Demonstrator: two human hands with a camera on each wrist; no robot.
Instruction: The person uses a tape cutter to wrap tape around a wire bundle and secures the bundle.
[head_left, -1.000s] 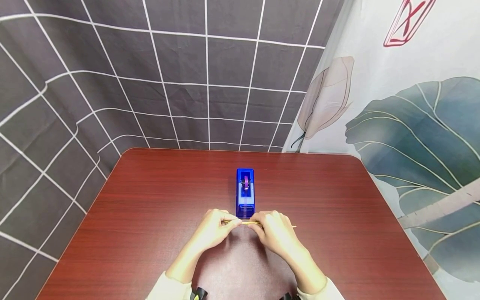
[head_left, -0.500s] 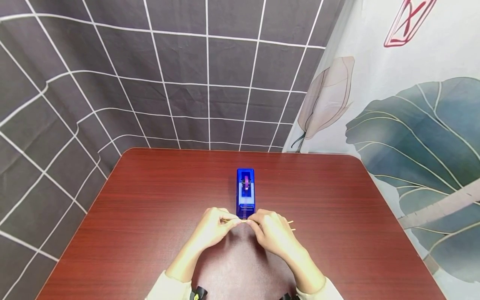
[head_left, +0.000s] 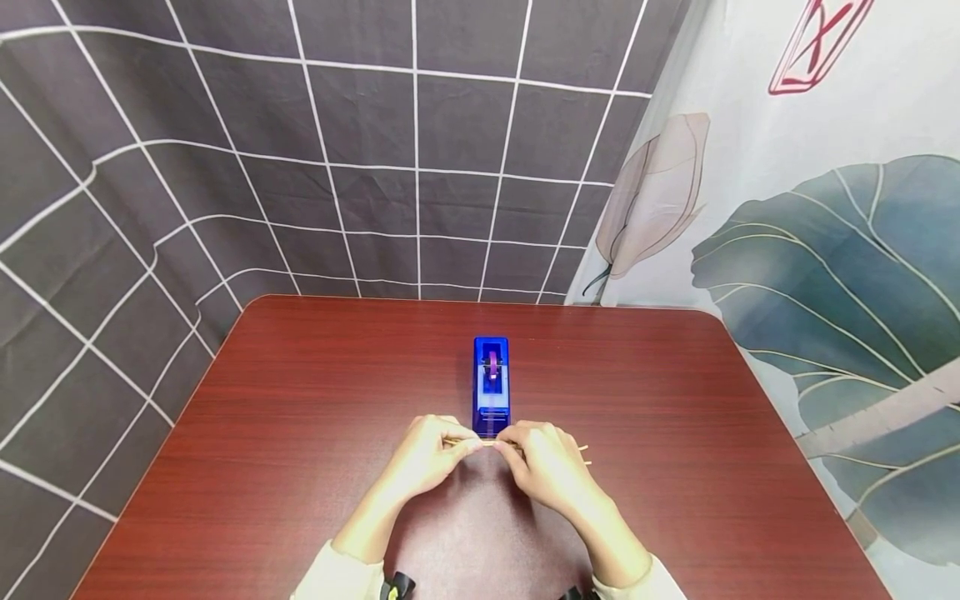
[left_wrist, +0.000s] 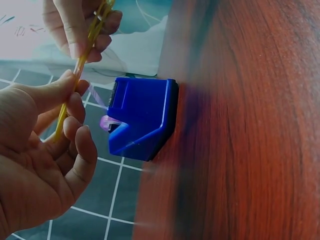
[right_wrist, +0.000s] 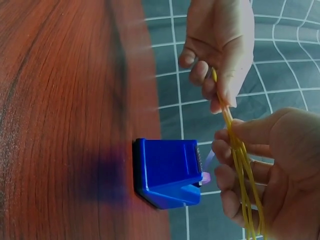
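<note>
A bundle of thin yellow strands (right_wrist: 242, 165), looped at one end, is stretched between both hands just in front of a blue tape dispenser (head_left: 492, 398). My left hand (head_left: 429, 457) pinches one end between thumb and fingers. My right hand (head_left: 551, 467) pinches it close by, and strand ends stick out past its far side. A shiny pinkish stretch of tape shows on the strands between the two grips in the left wrist view. From the dispenser's cutter a translucent purple tape strip (left_wrist: 96, 96) reaches toward my left fingertips.
The dispenser stands on a reddish-brown wooden table (head_left: 315, 375), with a purple tape roll (head_left: 492, 364) in it. A dark grey curtain with white grid lines (head_left: 360, 125) hangs behind, and a white leaf-patterned curtain (head_left: 810, 250) on the right.
Both hands have shifted slightly forward, closer to the dispenser. Two separate strand ends now show beyond my right hand where one showed a second ago. The dispenser has not moved.
</note>
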